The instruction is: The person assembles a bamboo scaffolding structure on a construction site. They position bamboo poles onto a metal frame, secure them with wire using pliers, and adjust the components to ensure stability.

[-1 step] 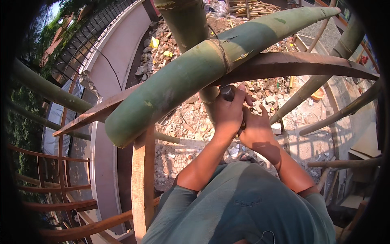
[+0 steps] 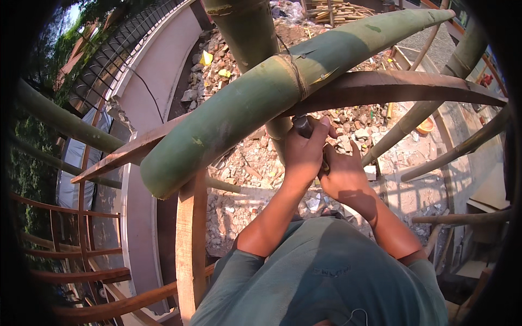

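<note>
Tool (image 2: 302, 125) in the grasp of the left hand (image 2: 304, 153), just below the middle of the bamboo (image 2: 234, 117) — its dark, rounded end pokes out above the curled fingers, close to the bamboo's underside. Whether that end touches anything there I cannot tell. The left hand's thumb lies along the tool, pointing up toward the bamboo.

The right hand (image 2: 347, 173) sits beside the left one, also below the bamboo and a little farther from it. Its fingers bend inward, with the tips partly hidden; a dark bit shows between the two hands, but I cannot tell whether the right hand grips it.

The bamboo is thick and green, slanting up to the right, with a cord (image 2: 300, 79) around its middle. Under it, a reddish beam (image 2: 399, 87) crosses and sticks out on both sides. A pale post (image 2: 190, 244) stands below the bamboo's near end, and a thick trunk (image 2: 249, 41) rises behind its middle.

Rubble (image 2: 247, 157) covers the ground beneath the bamboo. Left of it run a pink wall (image 2: 155, 79) and a dark fence (image 2: 117, 60); beyond it lies a stack of sticks (image 2: 345, 12). A green shirt (image 2: 321, 261) fills the space below the bamboo — part sunlit, part shaded.
</note>
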Action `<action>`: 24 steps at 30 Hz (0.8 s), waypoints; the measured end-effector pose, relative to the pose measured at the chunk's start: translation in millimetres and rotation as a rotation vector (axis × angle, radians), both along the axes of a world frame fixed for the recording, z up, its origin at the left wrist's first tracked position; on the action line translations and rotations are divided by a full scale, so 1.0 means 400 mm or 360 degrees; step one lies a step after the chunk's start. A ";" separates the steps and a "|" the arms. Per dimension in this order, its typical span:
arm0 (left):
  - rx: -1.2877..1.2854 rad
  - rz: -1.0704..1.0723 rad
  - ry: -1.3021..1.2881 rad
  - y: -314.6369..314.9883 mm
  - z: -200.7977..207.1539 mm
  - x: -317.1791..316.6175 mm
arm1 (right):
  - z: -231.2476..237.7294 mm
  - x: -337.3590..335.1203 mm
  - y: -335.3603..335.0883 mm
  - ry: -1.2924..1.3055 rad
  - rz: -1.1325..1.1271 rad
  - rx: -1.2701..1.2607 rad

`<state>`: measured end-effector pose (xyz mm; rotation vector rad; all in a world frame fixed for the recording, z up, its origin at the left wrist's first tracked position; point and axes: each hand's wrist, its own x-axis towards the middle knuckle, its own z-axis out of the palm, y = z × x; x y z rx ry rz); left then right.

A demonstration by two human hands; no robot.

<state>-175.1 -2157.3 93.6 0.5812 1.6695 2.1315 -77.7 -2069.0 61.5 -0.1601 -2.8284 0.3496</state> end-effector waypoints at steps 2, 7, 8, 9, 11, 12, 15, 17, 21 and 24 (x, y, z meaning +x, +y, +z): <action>-0.0072 -0.0018 0.0125 -0.010 -0.014 -0.002 | 0.041 0.018 0.011 0.0097 0.0017 0.0134; 0.0163 -0.0095 0.0479 -0.014 -0.074 -0.019 | 0.142 0.016 0.051 -0.0159 0.0132 0.0012; 0.0180 -0.0156 0.0482 -0.022 -0.086 -0.020 | 0.152 0.011 0.058 -0.0364 0.0139 -0.0082; 0.0137 -0.0213 0.0594 -0.035 -0.095 -0.028 | 0.157 0.005 0.064 -0.0522 0.0142 -0.0180; 0.0091 -0.0240 0.0610 -0.051 -0.108 -0.036 | 0.152 -0.006 0.074 -0.0586 0.0170 -0.0292; 0.0074 -0.0247 0.0636 -0.054 -0.113 -0.038 | 0.144 -0.008 0.075 -0.0499 0.0184 -0.0426; 0.0165 -0.0264 0.0495 -0.052 -0.126 -0.028 | 0.107 -0.012 0.067 -0.0228 0.0213 -0.0788; 0.0211 -0.0277 0.0426 -0.045 -0.133 -0.026 | 0.081 -0.009 0.047 -0.0141 0.0106 -0.0909; 0.0408 -0.0487 0.0509 -0.047 -0.145 -0.065 | 0.047 0.006 0.003 -0.0067 -0.0040 -0.0885; 0.0894 -0.1092 0.0031 -0.050 -0.140 -0.108 | 0.033 -0.013 0.007 0.0213 0.0146 -0.0679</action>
